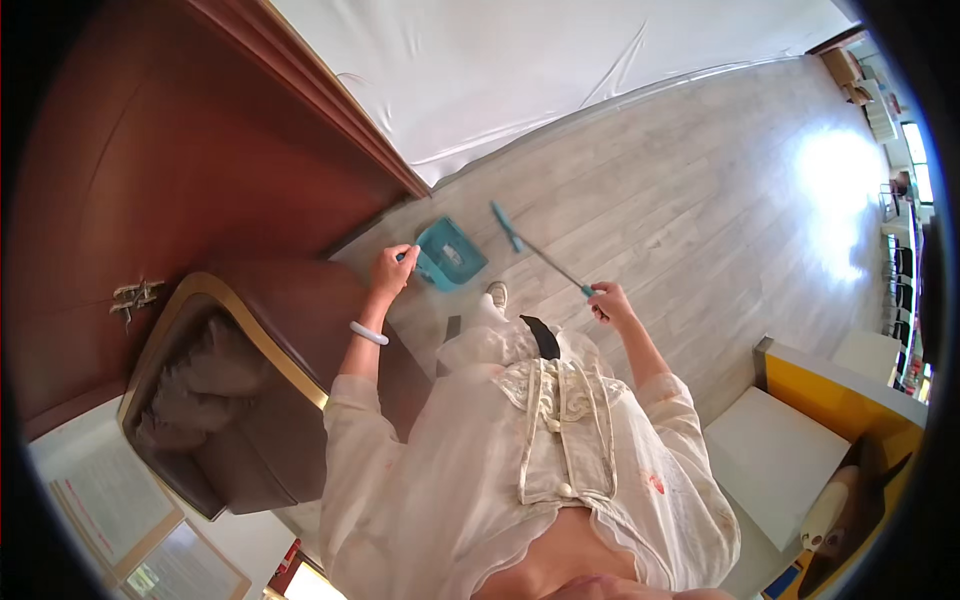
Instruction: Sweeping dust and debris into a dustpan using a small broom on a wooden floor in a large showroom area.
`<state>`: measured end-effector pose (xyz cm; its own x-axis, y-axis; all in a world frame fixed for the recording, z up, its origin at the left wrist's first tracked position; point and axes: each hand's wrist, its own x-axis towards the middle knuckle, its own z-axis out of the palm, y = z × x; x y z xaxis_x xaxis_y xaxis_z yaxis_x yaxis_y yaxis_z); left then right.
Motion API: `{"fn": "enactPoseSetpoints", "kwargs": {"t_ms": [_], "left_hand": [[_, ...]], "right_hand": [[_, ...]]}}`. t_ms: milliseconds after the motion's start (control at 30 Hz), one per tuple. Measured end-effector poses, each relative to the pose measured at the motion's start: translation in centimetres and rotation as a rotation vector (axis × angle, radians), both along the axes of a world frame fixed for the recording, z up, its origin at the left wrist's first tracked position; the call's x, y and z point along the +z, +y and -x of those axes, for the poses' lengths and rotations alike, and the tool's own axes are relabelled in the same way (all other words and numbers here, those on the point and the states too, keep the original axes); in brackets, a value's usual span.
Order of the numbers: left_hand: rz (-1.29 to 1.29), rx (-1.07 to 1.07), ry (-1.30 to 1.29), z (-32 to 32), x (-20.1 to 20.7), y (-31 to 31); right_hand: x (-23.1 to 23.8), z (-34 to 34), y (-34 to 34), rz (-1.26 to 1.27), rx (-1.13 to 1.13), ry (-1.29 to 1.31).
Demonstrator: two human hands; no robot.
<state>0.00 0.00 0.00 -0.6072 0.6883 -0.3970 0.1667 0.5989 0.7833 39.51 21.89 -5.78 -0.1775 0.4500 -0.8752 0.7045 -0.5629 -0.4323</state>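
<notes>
My left hand (393, 272) is closed round the handle of a teal dustpan (462, 268), whose open tray lies in front of me, left of the middle. A pale patch shows inside the pan; whether it is a label or litter I cannot tell. My right hand (608, 302) grips the teal end of a thin grey stick, the handle of a broom (556, 265). Its narrow teal head (506, 226) rests at or just above the floor, a short way right of the pan and apart from it. The bristles are too small to make out.
A brown leather chair (235, 420) with gold trim stands close on my left, beside a dark red wooden door (200, 150). White sheeting (560, 60) covers the wall ahead. Grey plank floor (700, 190) stretches right. A yellow-sided counter (830, 395) is at the near right.
</notes>
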Motion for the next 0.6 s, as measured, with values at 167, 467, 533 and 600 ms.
{"fn": "enactPoseSetpoints", "kwargs": {"t_ms": [167,467,533,600], "left_hand": [[-0.057,-0.103,0.071,2.2,0.2,3.8],[-0.030,-0.124,0.098,7.5,-2.0,11.5],[-0.036,-0.073,0.089,8.0,-2.3,11.3],[-0.038,-0.097,0.067,8.1,-1.8,13.1]], "right_hand": [[-0.2,4.9,4.2,-0.389,0.177,-0.175],[-7.0,12.6,1.8,-0.535,0.448,-0.107],[-3.5,13.5,0.8,-0.418,0.451,-0.068],[-0.6,13.2,2.2,-0.179,0.372,0.031]]}}
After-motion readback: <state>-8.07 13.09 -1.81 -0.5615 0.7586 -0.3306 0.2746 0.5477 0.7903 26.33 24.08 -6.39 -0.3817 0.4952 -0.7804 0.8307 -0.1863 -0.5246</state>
